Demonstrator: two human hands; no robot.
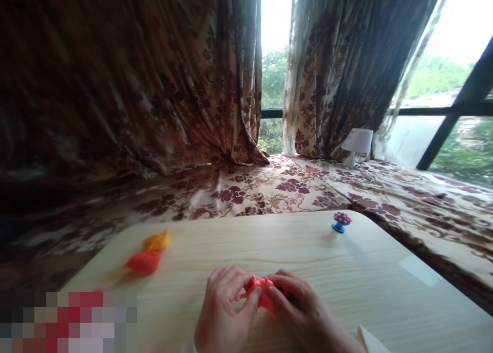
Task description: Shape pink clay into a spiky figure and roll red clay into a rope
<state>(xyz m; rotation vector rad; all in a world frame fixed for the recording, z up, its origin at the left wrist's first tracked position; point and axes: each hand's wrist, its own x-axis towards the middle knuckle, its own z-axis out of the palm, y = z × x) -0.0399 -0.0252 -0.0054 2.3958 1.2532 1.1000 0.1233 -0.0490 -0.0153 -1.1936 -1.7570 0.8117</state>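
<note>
At the far left a patterned curtain [162, 75] hangs behind the counter [215, 240], and a pixelated patch hides the near left corner. On the counter's left side lies a soft-looking orange-red piece [144, 262], with a yellow piece [156, 241] right behind it, its peak pointing up and to the right; both are blurred. Near the middle of the near edge, the left hand [228, 309] pinches the left side of a pink-red piece [263, 295] between thumb and fingers. That piece is held between the two hands; a thin prong sticks out to the left and a pointed end runs down toward the person, slightly to the right. Fingers cover much of it, so its full long axis cannot be told. The right hand [298, 304] pinches its right side, thumb close to the other thumb. Farther right, near the counter's far edge, a blue stand [339, 226] with a red-dotted top is upright. Behind it, on the floral cloth [265, 186], is a white lamp [358, 141]. A white flat item [372, 341] lies beside the right forearm, and a pale rectangle [419, 271] shows on the counter at right.
</note>
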